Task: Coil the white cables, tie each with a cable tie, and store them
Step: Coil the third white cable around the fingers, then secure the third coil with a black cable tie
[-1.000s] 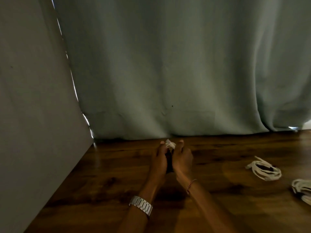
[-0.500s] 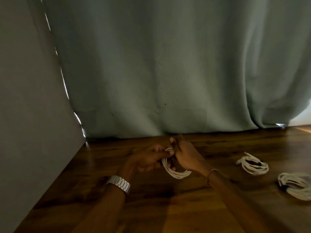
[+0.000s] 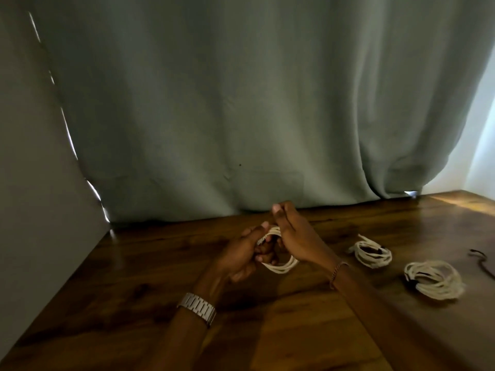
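Observation:
A small white cable coil [image 3: 283,266] hangs between both hands above the dark wooden table [image 3: 139,285]. My left hand [image 3: 242,257], with a metal watch on its wrist, grips the coil's upper left part with curled fingers. My right hand [image 3: 296,236] pinches the coil's top between thumb and fingers. Much of the coil is hidden behind the fingers. Two more white coils lie on the table to the right, a nearer coil [image 3: 372,253] and a larger coil [image 3: 435,279] with a dark band on its left side.
A grey-green curtain [image 3: 241,103] hangs along the table's back edge. A grey wall [image 3: 34,210] closes the left side. A thin dark cord [image 3: 482,263] lies at the far right edge. Bright light falls on the table's back right corner.
The hands have parted from a tight clasp and the coil now hangs open between them. The view has shifted left, so the two coils on the table sit further right.

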The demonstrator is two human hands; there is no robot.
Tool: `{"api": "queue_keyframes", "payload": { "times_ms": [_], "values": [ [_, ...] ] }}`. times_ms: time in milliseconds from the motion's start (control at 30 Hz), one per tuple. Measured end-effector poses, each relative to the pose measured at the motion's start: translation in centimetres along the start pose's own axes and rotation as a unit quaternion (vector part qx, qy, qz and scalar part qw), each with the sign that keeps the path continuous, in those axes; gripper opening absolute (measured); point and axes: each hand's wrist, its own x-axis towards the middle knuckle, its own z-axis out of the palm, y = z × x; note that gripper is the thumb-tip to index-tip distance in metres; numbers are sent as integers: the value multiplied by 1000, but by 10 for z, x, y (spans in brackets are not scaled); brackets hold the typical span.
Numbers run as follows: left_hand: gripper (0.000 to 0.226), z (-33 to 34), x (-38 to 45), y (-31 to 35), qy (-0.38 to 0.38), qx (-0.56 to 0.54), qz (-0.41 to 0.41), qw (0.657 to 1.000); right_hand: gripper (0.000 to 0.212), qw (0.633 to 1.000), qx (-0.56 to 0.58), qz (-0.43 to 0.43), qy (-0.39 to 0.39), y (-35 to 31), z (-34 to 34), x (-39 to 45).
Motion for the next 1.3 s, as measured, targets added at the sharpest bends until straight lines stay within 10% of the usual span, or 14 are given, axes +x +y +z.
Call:
{"api": "queue_keyframes", "payload": {
  "times_ms": [400, 1300],
  "values": [
    [35, 66, 47, -19, -59, 21, 16, 998, 59, 975, 139, 71, 156, 49, -118, -26],
    [41, 285, 162, -91, -92, 57, -69, 992, 27, 920, -246, 194, 237, 207, -332, -179]
  ]
}}
